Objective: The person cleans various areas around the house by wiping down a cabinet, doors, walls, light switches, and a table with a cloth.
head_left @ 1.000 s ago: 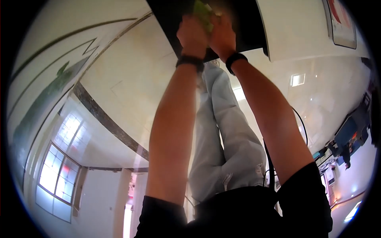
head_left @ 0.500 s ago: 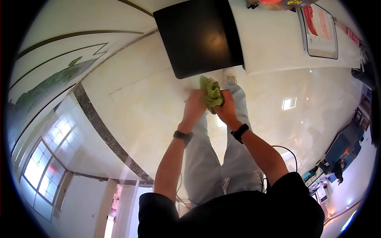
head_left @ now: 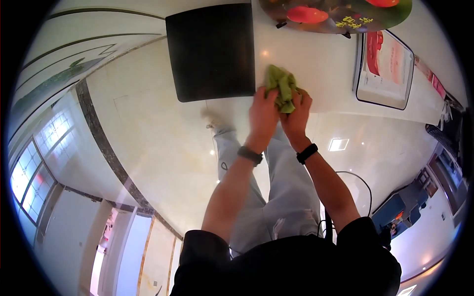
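A crumpled green cloth point(head_left: 281, 89) is bunched between my two hands, over the front edge of the white surface point(head_left: 316, 74). My left hand point(head_left: 264, 116) grips its left side with bent fingers. On the right side, my right hand point(head_left: 297, 114) has its fingers curled round the cloth. Both wrists wear black bands. A square black panel point(head_left: 212, 52) lies just left of the cloth, apart from my hands.
At the top sits a dark board point(head_left: 340, 17) with red shapes and yellow writing. To its lower right lies a framed red and white sheet point(head_left: 386, 69). Below are my legs and a shiny pale floor point(head_left: 148, 123), with a black cable at the right.
From over the black panel, my hands and the green cloth have come back and then moved right to the white surface. The view has shifted right, showing more of the patterned board.
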A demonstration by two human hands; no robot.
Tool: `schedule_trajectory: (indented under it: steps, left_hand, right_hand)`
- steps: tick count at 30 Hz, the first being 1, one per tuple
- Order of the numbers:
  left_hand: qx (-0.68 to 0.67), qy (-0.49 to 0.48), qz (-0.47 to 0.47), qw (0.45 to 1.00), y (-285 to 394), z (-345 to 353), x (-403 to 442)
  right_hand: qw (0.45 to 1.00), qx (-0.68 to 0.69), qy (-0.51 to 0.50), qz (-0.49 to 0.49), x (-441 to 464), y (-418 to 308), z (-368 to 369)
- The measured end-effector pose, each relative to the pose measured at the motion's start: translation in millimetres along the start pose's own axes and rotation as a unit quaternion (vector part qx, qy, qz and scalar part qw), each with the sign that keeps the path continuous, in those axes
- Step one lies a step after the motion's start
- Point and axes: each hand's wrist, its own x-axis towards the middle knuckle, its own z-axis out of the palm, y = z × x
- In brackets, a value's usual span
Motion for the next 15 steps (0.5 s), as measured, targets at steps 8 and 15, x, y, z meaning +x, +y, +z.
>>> schedule_trajectory:
  steps: [8, 15]
  left_hand:
    - [0.112, 0.093, 0.0, 0.989, -2, -22, 65]
    - [0.121, 0.074, 0.066, 0.988, 46, 30, 111]
  right_hand:
    - [0.992, 0.039, -0.029, -0.114, 83, -14, 18]
    - [0.995, -0.015, 0.027, -0.09, 118, 34, -21]
